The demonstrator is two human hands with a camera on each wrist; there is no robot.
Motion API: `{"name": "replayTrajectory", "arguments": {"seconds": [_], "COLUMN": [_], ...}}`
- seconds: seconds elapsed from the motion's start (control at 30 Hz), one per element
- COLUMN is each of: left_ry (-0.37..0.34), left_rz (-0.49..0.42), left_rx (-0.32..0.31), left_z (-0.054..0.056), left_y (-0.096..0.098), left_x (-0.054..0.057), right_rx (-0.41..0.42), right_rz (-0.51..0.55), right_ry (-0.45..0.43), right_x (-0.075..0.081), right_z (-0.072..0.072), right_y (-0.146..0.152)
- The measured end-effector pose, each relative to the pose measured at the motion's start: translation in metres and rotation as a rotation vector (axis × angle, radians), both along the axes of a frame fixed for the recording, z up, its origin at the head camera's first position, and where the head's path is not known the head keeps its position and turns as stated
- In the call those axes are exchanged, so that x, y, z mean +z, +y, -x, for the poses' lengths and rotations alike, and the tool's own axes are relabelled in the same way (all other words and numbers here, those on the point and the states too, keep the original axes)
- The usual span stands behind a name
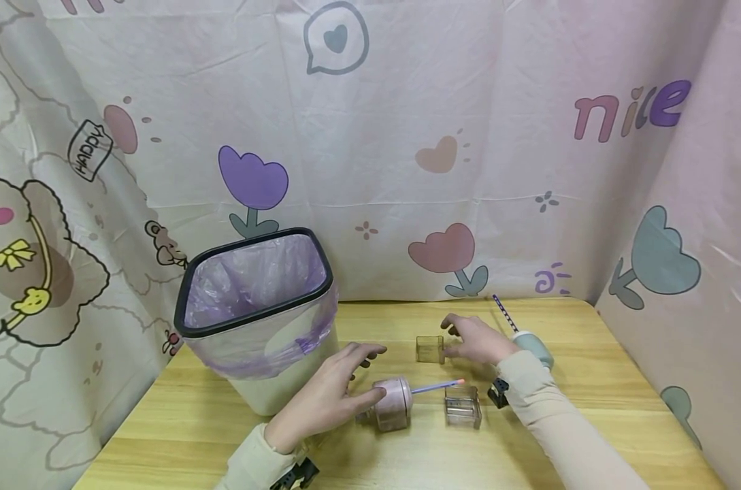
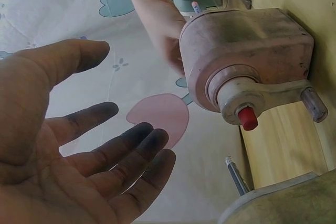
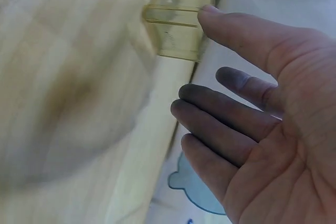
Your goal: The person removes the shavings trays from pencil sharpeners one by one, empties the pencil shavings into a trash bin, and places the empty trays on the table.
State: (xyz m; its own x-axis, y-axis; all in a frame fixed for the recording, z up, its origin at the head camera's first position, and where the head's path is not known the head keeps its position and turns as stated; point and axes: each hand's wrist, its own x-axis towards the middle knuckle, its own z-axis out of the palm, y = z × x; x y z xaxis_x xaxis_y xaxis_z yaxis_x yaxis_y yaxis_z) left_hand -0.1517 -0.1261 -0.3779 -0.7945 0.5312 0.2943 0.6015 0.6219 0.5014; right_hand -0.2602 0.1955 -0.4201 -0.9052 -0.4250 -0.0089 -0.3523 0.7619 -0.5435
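Observation:
My left hand (image 1: 330,388) is beside a pink crank pencil sharpener (image 1: 392,405), fingers spread and holding nothing. A pencil (image 1: 437,386) sticks out of that sharpener to the right. Its crank handle (image 2: 273,95), with a red knob, shows in the left wrist view. My right hand (image 1: 477,340), fingers loosely extended, is at a small see-through amber box (image 1: 429,349). The right thumb tip meets the box's edge in the right wrist view; whether it touches is unclear. Dark smudges cover fingertips (image 2: 157,140) of the left hand. A second clear box (image 1: 462,408) lies between the hands.
A pale green sharpener (image 1: 532,348) with a striped pencil (image 1: 505,312) stands behind the right wrist. A bin (image 1: 254,323) lined with a purple bag stands at the left. A printed curtain (image 1: 370,136) hangs behind the wooden table (image 1: 590,381).

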Motion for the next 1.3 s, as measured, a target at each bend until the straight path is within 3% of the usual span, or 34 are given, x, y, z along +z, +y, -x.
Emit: {"name": "replayTrajectory", "arguments": {"seconds": [0.37, 0.6, 0.93, 1.3], "left_ry": [0.011, 0.014, 0.023, 0.022], "left_rz": [-0.01, -0.021, -0.015, 0.017], "left_rx": [0.003, -0.002, -0.023, -0.037], "left_z": [-0.002, -0.003, -0.005, -0.014], "left_y": [0.0, 0.0, 0.001, 0.008], "left_x": [0.0, -0.001, -0.003, -0.003], "right_rx": [0.002, -0.034, -0.106, -0.148], "right_rz": [-0.007, -0.012, -0.011, -0.018], "right_ry": [0.164, 0.232, 0.22, 0.227], "right_x": [0.023, 0.029, 0.026, 0.022], "right_z": [-0.012, -0.023, -0.039, -0.056], "right_y": [0.018, 0.035, 0.061, 0.084]}}
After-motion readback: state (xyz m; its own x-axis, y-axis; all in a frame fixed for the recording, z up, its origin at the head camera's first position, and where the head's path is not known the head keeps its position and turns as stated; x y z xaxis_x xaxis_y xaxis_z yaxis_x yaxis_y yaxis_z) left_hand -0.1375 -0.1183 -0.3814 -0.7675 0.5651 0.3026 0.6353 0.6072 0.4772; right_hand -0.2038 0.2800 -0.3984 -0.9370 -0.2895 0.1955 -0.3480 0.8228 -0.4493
